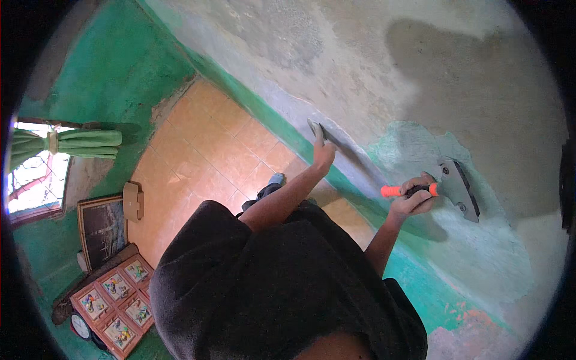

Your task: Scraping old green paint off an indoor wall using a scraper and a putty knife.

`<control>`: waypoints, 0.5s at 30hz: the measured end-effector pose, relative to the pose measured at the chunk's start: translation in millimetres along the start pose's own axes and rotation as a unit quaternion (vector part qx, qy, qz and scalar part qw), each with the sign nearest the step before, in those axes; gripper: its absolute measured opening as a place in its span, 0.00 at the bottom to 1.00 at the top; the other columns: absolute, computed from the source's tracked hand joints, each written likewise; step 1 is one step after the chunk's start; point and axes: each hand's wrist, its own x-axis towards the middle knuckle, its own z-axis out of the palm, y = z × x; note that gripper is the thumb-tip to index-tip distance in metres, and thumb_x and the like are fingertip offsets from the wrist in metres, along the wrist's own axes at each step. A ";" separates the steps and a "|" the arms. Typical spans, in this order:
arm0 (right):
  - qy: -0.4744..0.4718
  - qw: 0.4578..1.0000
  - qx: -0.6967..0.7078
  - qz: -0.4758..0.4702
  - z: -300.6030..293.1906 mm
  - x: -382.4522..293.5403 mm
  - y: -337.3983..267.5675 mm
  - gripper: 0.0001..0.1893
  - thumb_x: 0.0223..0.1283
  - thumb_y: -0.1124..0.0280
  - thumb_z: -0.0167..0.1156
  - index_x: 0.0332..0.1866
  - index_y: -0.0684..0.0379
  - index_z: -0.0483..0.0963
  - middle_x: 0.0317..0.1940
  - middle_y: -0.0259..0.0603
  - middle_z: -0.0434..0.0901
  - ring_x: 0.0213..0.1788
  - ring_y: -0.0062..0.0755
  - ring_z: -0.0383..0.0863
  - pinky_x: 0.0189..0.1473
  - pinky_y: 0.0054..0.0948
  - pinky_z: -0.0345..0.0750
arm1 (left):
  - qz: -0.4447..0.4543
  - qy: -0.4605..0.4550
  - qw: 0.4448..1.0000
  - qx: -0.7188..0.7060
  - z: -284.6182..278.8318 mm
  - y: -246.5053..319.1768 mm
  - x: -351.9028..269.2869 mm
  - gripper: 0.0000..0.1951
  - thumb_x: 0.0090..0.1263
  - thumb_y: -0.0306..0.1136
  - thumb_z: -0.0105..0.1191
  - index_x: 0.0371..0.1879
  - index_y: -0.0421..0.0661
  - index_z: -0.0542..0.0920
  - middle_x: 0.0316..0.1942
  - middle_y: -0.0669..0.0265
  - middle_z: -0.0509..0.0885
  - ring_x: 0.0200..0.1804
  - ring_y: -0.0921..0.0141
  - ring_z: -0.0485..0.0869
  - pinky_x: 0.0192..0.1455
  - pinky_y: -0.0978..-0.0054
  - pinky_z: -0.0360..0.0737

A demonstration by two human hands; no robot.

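My right hand [411,202] grips a wide-bladed wall scraper by its orange and black handle [389,191]. The scraper's grey metal head [458,189] has screws in it and lies close to a pale green patch [405,141] of the wall; I cannot tell whether its edge touches. Farther along the wall, my left hand [325,157] holds a small flat grey tool [311,127], mostly covered by the fingers. Its tip is at the border between a whitish strip [283,101] and bare grey plaster [360,85].
Orange floor tiles [211,139] run along the wall's green base. To the left are a curtained window [36,175], a framed picture [103,231], a cardboard box [133,201], a wooden panel with decorated squares [105,310] and a round clock [81,326].
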 end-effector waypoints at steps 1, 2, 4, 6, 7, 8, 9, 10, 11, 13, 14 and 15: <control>-0.008 1.000 -0.003 -0.008 0.5 0.3 0.2 0.26 0.69 0.50 0.39 0.41 0.71 0.64 0.16 0.35 0.64 0.12 0.20 0.59 0.15 0.19 0.62 | -0.009 -0.039 0.992 -0.118 2.8 3.6 -8.3 0.41 0.50 0.16 0.36 0.70 0.38 0.44 0.68 0.54 0.55 0.62 0.62 0.63 0.58 0.75 0.67; 0.008 1.000 -0.003 0.000 1.3 -0.2 0.4 0.26 0.68 0.50 0.39 0.41 0.71 0.64 0.16 0.35 0.64 0.12 0.20 0.59 0.15 0.19 0.62 | -0.043 -0.056 0.992 -0.100 4.4 8.6 -14.5 0.41 0.50 0.16 0.36 0.70 0.38 0.44 0.68 0.54 0.55 0.62 0.62 0.63 0.58 0.75 0.67; 0.022 1.000 -0.004 0.011 2.5 -0.3 0.1 0.27 0.68 0.49 0.39 0.41 0.71 0.63 0.16 0.35 0.64 0.12 0.20 0.59 0.15 0.19 0.62 | 0.001 -0.115 0.992 -0.052 6.9 20.8 -26.2 0.42 0.51 0.16 0.36 0.70 0.39 0.39 0.72 0.54 0.45 0.71 0.63 0.51 0.63 0.74 0.63; 0.008 1.000 -0.014 -0.009 3.2 0.0 -1.3 0.26 0.69 0.50 0.39 0.41 0.71 0.63 0.16 0.35 0.64 0.12 0.20 0.59 0.15 0.19 0.61 | 0.021 -0.103 0.990 -0.094 6.8 33.2 -30.3 0.42 0.51 0.16 0.36 0.70 0.38 0.37 0.72 0.54 0.41 0.72 0.64 0.47 0.64 0.75 0.60; -0.008 1.000 -0.017 -0.022 3.2 0.3 -2.3 0.26 0.69 0.51 0.39 0.41 0.71 0.63 0.16 0.35 0.64 0.12 0.20 0.59 0.15 0.19 0.61 | 0.002 -0.125 0.988 -0.089 6.2 38.7 -30.2 0.43 0.50 0.15 0.36 0.69 0.37 0.34 0.73 0.54 0.38 0.73 0.65 0.43 0.66 0.75 0.58; 0.013 1.000 -0.019 0.001 3.9 0.1 -3.3 0.23 0.68 0.52 0.39 0.33 0.66 0.63 0.14 0.33 0.64 0.12 0.20 0.59 0.28 0.27 0.67 | 0.026 -0.103 0.987 -0.118 6.1 43.5 -30.3 0.43 0.50 0.15 0.36 0.69 0.37 0.34 0.73 0.54 0.38 0.73 0.65 0.43 0.66 0.75 0.58; 0.018 1.000 -0.015 0.010 3.1 0.8 -4.1 0.22 0.68 0.53 0.39 0.30 0.64 0.63 0.13 0.33 0.64 0.12 0.20 0.60 0.35 0.31 0.70 | -0.058 -0.126 0.977 -0.160 6.2 47.5 -29.9 0.44 0.50 0.15 0.37 0.69 0.37 0.33 0.73 0.55 0.34 0.74 0.66 0.38 0.67 0.76 0.56; 0.034 0.999 -0.022 0.023 3.2 1.1 -5.3 0.22 0.68 0.53 0.39 0.26 0.62 0.62 0.12 0.32 0.64 0.12 0.20 0.60 0.41 0.35 0.72 | -0.107 -0.128 0.961 -0.220 7.1 51.1 -29.6 0.44 0.50 0.14 0.37 0.68 0.37 0.31 0.73 0.55 0.31 0.74 0.67 0.33 0.68 0.77 0.53; 0.020 0.999 -0.029 0.000 2.7 2.2 -5.5 0.22 0.68 0.53 0.39 0.25 0.61 0.62 0.11 0.31 0.63 0.12 0.20 0.60 0.43 0.37 0.72 | -0.139 -0.149 0.958 -0.201 8.8 53.5 -30.4 0.44 0.50 0.14 0.37 0.68 0.37 0.31 0.73 0.55 0.31 0.74 0.67 0.33 0.68 0.77 0.53; 0.005 0.999 -0.038 -0.024 2.4 3.8 -6.1 0.21 0.68 0.53 0.39 0.25 0.60 0.61 0.11 0.31 0.63 0.12 0.21 0.60 0.45 0.39 0.72 | -0.074 -0.135 0.981 -0.114 12.5 56.8 -31.3 0.43 0.52 0.16 0.37 0.69 0.37 0.32 0.73 0.54 0.40 0.73 0.64 0.46 0.67 0.77 0.56; 0.003 0.999 -0.044 -0.029 2.3 4.2 -6.3 0.21 0.68 0.54 0.39 0.25 0.60 0.61 0.10 0.30 0.62 0.12 0.21 0.60 0.46 0.40 0.72 | -0.053 -0.129 0.981 -0.133 13.7 57.7 -31.1 0.43 0.52 0.16 0.37 0.69 0.37 0.32 0.73 0.54 0.40 0.73 0.64 0.46 0.67 0.77 0.56; -0.001 0.998 -0.048 -0.029 2.1 4.7 -6.8 0.21 0.68 0.54 0.39 0.25 0.60 0.61 0.10 0.30 0.62 0.12 0.21 0.60 0.46 0.40 0.72 | -0.059 -0.106 0.984 -0.133 14.7 57.5 -30.6 0.42 0.54 0.17 0.38 0.69 0.37 0.35 0.71 0.54 0.46 0.69 0.64 0.53 0.65 0.77 0.59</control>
